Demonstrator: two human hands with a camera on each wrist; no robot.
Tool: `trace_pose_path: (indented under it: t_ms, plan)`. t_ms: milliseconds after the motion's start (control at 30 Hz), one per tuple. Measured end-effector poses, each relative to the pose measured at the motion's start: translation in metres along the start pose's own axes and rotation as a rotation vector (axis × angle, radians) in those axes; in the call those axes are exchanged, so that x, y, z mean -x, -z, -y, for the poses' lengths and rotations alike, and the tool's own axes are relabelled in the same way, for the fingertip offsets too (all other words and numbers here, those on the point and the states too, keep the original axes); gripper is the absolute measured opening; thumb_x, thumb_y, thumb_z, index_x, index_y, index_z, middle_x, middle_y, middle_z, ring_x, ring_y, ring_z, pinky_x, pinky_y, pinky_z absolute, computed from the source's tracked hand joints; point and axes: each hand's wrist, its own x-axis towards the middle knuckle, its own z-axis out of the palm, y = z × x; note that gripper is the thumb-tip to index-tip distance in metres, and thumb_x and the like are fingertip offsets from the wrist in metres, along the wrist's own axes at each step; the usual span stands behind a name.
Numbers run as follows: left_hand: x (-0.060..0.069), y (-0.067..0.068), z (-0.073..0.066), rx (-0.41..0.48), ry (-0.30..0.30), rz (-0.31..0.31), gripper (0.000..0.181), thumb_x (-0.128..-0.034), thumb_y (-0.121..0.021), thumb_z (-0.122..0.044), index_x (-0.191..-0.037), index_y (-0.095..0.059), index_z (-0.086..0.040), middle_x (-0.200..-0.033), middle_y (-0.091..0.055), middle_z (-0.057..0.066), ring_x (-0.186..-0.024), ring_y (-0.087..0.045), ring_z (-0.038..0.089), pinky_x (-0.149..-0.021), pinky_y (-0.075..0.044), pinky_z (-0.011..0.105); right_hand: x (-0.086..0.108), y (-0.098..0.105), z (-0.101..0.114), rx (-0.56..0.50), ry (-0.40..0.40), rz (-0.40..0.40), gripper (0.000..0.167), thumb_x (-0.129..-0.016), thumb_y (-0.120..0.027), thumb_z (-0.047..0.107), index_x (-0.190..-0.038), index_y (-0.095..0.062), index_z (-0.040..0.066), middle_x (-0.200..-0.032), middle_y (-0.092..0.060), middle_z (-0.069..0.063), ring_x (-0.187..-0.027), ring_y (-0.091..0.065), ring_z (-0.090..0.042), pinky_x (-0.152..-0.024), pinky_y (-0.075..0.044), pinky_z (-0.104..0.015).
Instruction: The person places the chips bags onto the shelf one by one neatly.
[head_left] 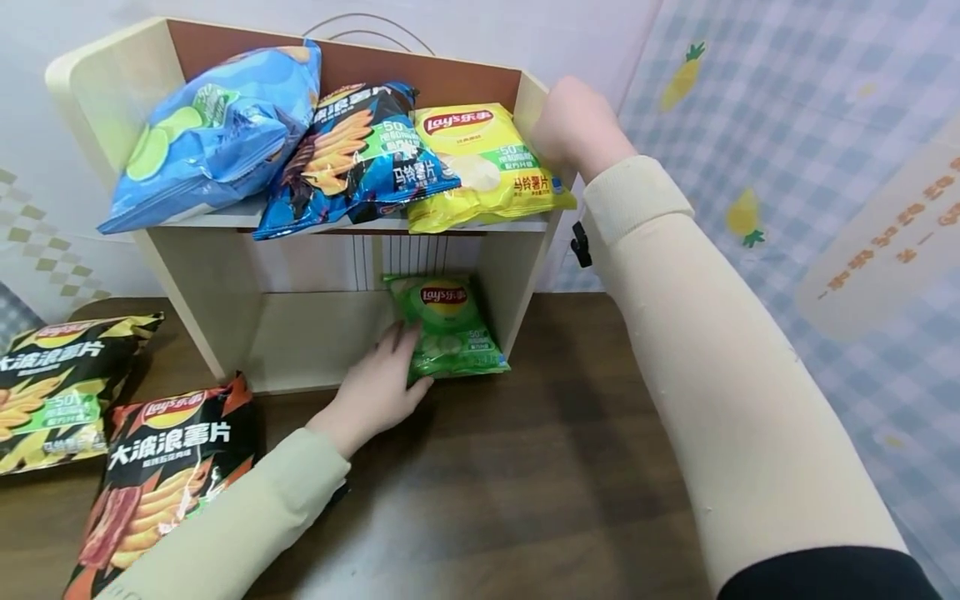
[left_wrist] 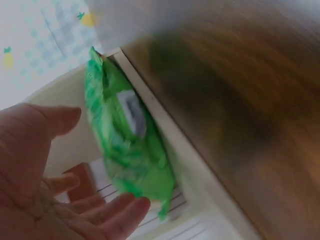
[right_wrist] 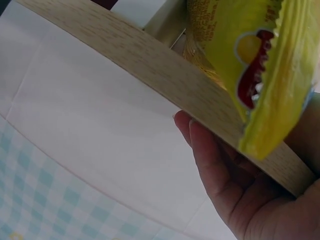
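A green chip bag [head_left: 447,327] leans in the right part of the lower compartment of a cream shelf [head_left: 303,333]. My left hand [head_left: 377,385] is at the bag's left edge, fingers spread; in the left wrist view the hand [left_wrist: 75,185] lies beside the green bag [left_wrist: 125,135] with its fingers not wrapped round it. Up at the shelf's right side panel, my right hand [head_left: 581,125] grips the board; the right wrist view shows the hand [right_wrist: 240,185] with fingers along the panel [right_wrist: 150,65], next to a yellow bag [right_wrist: 255,65].
On the top tier lie a light blue bag [head_left: 217,133], a dark blue bag [head_left: 356,154] and the yellow bag [head_left: 487,167]. A black-and-yellow bag [head_left: 56,387] and a black-and-red bag [head_left: 168,467] lie on the brown table [head_left: 487,500], left of and in front of the shelf.
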Motion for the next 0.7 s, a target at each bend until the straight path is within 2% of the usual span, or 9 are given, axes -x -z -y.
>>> trace_pose_path:
  t_ms: [133, 333, 467, 700]
  plan:
    - [0.022, 0.020, 0.001, -0.078, -0.032, 0.008, 0.078, -0.0864, -0.070, -0.042, -0.148, -0.035, -0.010, -0.144, -0.039, 0.020, -0.120, -0.051, 0.038, -0.084, -0.049, 0.055, -0.001, -0.002, 0.000, 0.001, 0.010, -0.009, 0.041, -0.097, -0.044, 0.027, -0.131, -0.048, 0.003, -0.107, -0.049, -0.007, -0.096, -0.048, -0.023, -0.088, -0.044, -0.037]
    - [0.055, 0.041, 0.009, -0.164, -0.033, 0.058, 0.080, -0.0847, -0.069, -0.050, -0.145, -0.040, -0.007, -0.141, -0.043, 0.021, -0.118, -0.053, 0.038, -0.081, -0.051, 0.054, -0.003, -0.007, -0.002, 0.000, 0.002, -0.013, 0.042, -0.096, -0.048, 0.023, -0.133, -0.046, 0.002, -0.113, -0.049, -0.009, -0.100, -0.047, -0.025, -0.089, -0.044, -0.037]
    - [0.075, 0.056, 0.024, -0.210, -0.001, 0.069, 0.080, -0.0844, -0.068, -0.052, -0.144, -0.040, -0.006, -0.140, -0.043, 0.022, -0.116, -0.053, 0.040, -0.080, -0.050, 0.056, -0.003, -0.008, -0.004, -0.004, -0.018, -0.006, 0.045, -0.097, -0.047, 0.024, -0.136, -0.044, 0.002, -0.116, -0.049, -0.010, -0.100, -0.046, -0.025, -0.088, -0.044, -0.037]
    - [0.102, 0.083, 0.057, -0.262, 0.051, 0.042, 0.078, -0.0857, -0.067, -0.050, -0.140, -0.042, -0.001, -0.134, -0.045, 0.026, -0.111, -0.052, 0.048, -0.086, -0.044, 0.062, -0.003, -0.002, -0.003, 0.030, 0.039, -0.032, 0.043, -0.096, -0.045, 0.025, -0.131, -0.046, 0.000, -0.110, -0.049, -0.011, -0.096, -0.046, -0.026, -0.088, -0.043, -0.039]
